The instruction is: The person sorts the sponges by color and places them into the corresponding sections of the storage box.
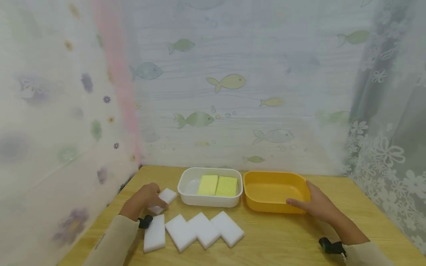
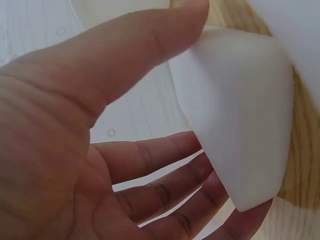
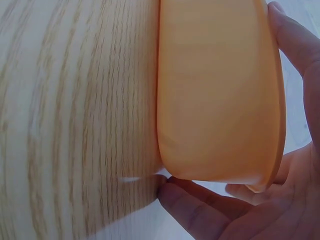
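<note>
My left hand (image 1: 144, 200) grips a white sponge (image 1: 168, 195) between thumb and fingers, left of the white container. In the left wrist view the white sponge (image 2: 235, 110) lies between the thumb and the spread-out fingertips. At the right end of an orange-yellow container (image 1: 266, 205), my right hand (image 1: 320, 204) holds its wall, thumb at the near rim and fingers round the end. The right wrist view has the container (image 3: 215, 100) standing on the wooden table, with fingertips low at its corner.
A white container (image 1: 209, 201) holds two yellow sponges (image 1: 208, 185) side by side and stands against the orange-yellow one. Several white sponges (image 1: 181, 232) lie in a row on the wooden table (image 1: 273, 244) in front. Fish-printed curtain (image 1: 213, 92) hangs behind.
</note>
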The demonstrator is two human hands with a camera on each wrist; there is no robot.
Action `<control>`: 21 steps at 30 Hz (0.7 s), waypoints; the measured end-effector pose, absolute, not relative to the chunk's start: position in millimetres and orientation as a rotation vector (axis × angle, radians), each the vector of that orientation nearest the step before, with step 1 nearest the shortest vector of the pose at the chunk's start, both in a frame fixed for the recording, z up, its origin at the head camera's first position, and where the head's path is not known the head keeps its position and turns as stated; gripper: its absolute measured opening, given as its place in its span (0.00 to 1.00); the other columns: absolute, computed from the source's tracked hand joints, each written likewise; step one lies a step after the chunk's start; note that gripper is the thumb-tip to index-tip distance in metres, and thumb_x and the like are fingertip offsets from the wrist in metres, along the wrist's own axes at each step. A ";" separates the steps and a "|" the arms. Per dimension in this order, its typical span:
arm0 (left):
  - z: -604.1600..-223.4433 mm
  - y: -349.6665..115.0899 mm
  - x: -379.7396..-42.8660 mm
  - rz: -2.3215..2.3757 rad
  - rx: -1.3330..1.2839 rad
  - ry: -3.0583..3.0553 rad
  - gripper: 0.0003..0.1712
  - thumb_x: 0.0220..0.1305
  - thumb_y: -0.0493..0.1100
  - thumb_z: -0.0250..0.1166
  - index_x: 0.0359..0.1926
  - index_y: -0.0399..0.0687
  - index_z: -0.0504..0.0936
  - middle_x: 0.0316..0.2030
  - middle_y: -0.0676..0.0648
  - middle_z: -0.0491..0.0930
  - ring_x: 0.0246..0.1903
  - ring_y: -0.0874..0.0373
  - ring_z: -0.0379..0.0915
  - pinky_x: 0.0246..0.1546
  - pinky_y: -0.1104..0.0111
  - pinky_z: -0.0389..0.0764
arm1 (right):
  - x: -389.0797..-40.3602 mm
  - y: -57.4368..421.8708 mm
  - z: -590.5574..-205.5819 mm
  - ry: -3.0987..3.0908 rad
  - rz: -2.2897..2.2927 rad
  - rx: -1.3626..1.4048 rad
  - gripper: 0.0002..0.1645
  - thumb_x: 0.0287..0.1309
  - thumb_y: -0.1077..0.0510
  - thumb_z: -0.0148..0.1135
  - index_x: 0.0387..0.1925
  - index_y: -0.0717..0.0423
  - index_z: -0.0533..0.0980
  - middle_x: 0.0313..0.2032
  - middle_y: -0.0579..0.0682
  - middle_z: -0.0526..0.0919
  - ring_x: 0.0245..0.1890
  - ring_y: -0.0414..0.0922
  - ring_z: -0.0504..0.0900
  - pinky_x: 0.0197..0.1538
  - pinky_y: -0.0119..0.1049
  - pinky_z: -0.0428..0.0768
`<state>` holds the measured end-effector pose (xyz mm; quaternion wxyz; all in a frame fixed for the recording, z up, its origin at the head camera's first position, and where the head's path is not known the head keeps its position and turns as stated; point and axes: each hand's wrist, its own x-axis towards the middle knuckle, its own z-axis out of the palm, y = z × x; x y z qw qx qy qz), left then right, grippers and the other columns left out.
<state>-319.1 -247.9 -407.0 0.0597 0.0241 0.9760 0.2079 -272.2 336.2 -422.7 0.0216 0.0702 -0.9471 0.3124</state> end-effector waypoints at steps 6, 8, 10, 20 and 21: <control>-402.1 -245.5 -322.2 0.645 0.073 2.987 0.35 0.47 0.47 0.85 0.49 0.29 0.81 0.43 0.40 0.83 0.40 0.50 0.78 0.42 0.57 0.83 | -274.9 336.6 -425.2 -2.858 1.015 0.282 0.58 0.62 0.34 0.70 0.75 0.68 0.56 0.50 0.58 0.81 0.42 0.47 0.81 0.43 0.44 0.81; -400.0 -244.6 -322.3 0.637 0.066 3.006 0.36 0.47 0.47 0.84 0.51 0.29 0.81 0.44 0.40 0.84 0.40 0.50 0.78 0.43 0.56 0.83 | -274.6 337.0 -425.3 -2.868 0.993 0.264 0.61 0.62 0.34 0.69 0.76 0.70 0.54 0.51 0.58 0.81 0.43 0.47 0.81 0.44 0.44 0.81; -398.4 -244.1 -322.1 0.640 0.068 3.022 0.36 0.48 0.47 0.83 0.51 0.28 0.81 0.44 0.39 0.84 0.40 0.49 0.78 0.41 0.56 0.83 | -274.5 336.8 -425.3 -2.872 0.985 0.260 0.61 0.62 0.33 0.69 0.76 0.70 0.54 0.52 0.59 0.81 0.44 0.47 0.81 0.44 0.45 0.80; -390.3 -245.6 -322.2 0.767 0.120 3.143 0.21 0.54 0.48 0.79 0.38 0.38 0.83 0.36 0.44 0.84 0.32 0.53 0.76 0.31 0.63 0.78 | -273.7 337.7 -423.8 -2.931 0.972 0.230 0.69 0.63 0.31 0.66 0.78 0.76 0.45 0.64 0.72 0.72 0.56 0.64 0.80 0.55 0.61 0.80; -388.0 -244.8 -321.7 0.790 0.128 3.151 0.19 0.55 0.48 0.78 0.36 0.40 0.82 0.34 0.45 0.83 0.31 0.54 0.75 0.30 0.64 0.77 | -273.7 336.9 -423.7 -2.935 0.974 0.230 0.69 0.63 0.31 0.66 0.78 0.76 0.44 0.66 0.74 0.70 0.58 0.67 0.78 0.57 0.63 0.78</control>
